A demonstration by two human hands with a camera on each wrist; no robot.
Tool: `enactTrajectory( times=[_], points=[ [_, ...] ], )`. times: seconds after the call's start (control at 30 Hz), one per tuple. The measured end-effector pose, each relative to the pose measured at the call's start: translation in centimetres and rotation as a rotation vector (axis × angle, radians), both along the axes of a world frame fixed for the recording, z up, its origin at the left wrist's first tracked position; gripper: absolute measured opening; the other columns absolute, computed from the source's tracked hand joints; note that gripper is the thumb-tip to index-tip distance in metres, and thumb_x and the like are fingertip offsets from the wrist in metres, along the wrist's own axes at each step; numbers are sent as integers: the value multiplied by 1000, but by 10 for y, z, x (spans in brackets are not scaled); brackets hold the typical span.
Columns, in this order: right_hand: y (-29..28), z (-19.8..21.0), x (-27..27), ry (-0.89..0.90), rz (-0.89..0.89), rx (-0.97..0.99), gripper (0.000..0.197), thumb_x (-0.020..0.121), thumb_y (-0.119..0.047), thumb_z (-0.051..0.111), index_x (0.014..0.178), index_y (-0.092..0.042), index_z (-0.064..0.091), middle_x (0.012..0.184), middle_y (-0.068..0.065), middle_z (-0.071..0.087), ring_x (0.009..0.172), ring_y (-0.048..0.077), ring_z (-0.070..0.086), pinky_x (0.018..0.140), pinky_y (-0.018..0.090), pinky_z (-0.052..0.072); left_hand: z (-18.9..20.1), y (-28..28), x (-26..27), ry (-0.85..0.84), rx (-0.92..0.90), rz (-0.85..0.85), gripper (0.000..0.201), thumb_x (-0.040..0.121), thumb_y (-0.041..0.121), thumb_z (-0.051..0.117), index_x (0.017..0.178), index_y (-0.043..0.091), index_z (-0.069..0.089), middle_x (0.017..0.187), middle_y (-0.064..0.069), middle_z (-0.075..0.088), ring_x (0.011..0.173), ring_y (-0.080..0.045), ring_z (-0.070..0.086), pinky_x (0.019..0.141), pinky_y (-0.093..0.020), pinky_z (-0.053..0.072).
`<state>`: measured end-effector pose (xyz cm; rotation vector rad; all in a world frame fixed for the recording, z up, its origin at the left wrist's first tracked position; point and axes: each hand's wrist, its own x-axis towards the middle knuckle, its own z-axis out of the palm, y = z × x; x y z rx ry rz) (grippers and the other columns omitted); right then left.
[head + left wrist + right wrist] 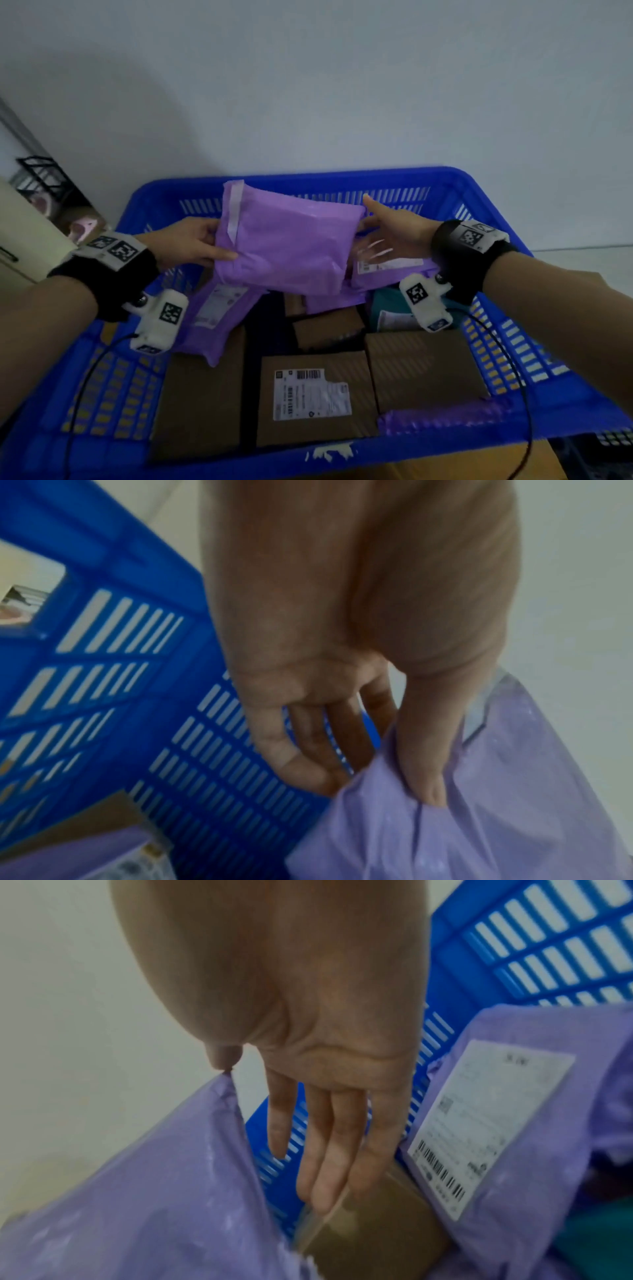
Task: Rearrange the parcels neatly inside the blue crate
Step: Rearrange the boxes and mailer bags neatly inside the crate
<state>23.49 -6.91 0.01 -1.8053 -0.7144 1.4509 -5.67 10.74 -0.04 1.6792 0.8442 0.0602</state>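
Note:
A blue slotted crate (308, 178) holds several parcels. Above its far half I hold a large purple mailer bag (287, 240). My left hand (219, 246) pinches the bag's left edge, thumb on top and fingers underneath; the left wrist view shows the thumb (424, 777) pressed into the purple plastic (479, 818). My right hand (387, 226) is at the bag's right edge with straight fingers. In the right wrist view the fingers (325, 1150) point down behind the bag (154, 1191) and the thumb tip touches its corner.
Under the bag lie a labelled cardboard box (311, 394), plain boxes (421, 370) (202, 394), labelled purple mailers (219, 315) (507, 1123), a teal parcel (387, 308) and a purple mailer (445, 414) at the front right. A white wall stands behind; a black rack (41, 174) is at far left.

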Motion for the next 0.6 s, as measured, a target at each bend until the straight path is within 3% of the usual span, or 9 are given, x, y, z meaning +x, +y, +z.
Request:
enactTrajectory(
  times=[0.07, 0.13, 0.2, 0.3, 0.37, 0.47, 0.53, 0.6],
  points=[
    [4, 1, 0, 90, -31, -7, 69, 87, -72, 22, 95, -14, 59, 92, 17, 66, 77, 28, 65, 72, 32, 48, 7, 5, -3, -54, 107, 47, 49, 54, 26, 89, 96, 27, 64, 91, 8, 76, 78, -1, 71, 73, -18, 58],
    [5, 0, 0, 165, -22, -8, 73, 86, -73, 20, 100, -13, 59, 101, 22, 65, 85, 30, 65, 77, 36, 50, 11, 7, -4, -95, 250, 71, 38, 70, 6, 78, 94, 30, 61, 82, 21, 74, 79, 9, 67, 73, -9, 55],
    [5, -2, -2, 275, -14, 15, 72, 88, -71, 21, 107, -11, 58, 113, 26, 63, 92, 31, 67, 80, 38, 53, 16, 7, -3, -132, 349, 87, 40, 74, -5, 72, 90, 30, 60, 71, 30, 70, 71, 15, 64, 68, -2, 51],
    [7, -4, -5, 389, -106, 95, 69, 91, -62, 33, 125, -6, 54, 119, 25, 59, 86, 26, 71, 78, 35, 59, 23, 4, -3, -151, 478, 55, 34, 73, -11, 70, 73, 21, 58, 59, 14, 64, 57, 10, 56, 58, 0, 42],
    [8, -6, -8, 405, -135, 131, 57, 93, -51, 43, 118, -2, 59, 107, 17, 64, 78, 20, 71, 72, 30, 61, 27, 4, -2, -156, 526, 43, 29, 75, -13, 68, 68, 13, 56, 64, 3, 61, 55, 5, 52, 57, -2, 40],
    [9, -7, -16, 320, -111, 174, 27, 94, -23, 54, 108, -2, 62, 82, 6, 73, 62, 10, 69, 58, 19, 58, 24, 5, 1, -225, 447, 92, 35, 70, -23, 63, 66, 12, 63, 67, 10, 72, 68, 6, 64, 66, -4, 49],
    [10, -9, -18, 254, -106, 184, 21, 89, -7, 60, 110, -6, 60, 86, 6, 72, 63, 9, 70, 62, 18, 59, 20, 5, 4, -226, 468, 155, 45, 67, -28, 62, 64, 16, 70, 83, 13, 73, 84, 0, 64, 71, -7, 51],
    [10, -11, -19, 234, -105, 172, 30, 84, -1, 64, 113, -9, 59, 93, 8, 72, 67, 11, 71, 67, 22, 60, 18, 4, 7, -176, 525, 189, 47, 66, -30, 57, 83, 11, 72, 104, -1, 63, 92, -9, 58, 74, -8, 48]
  ],
)
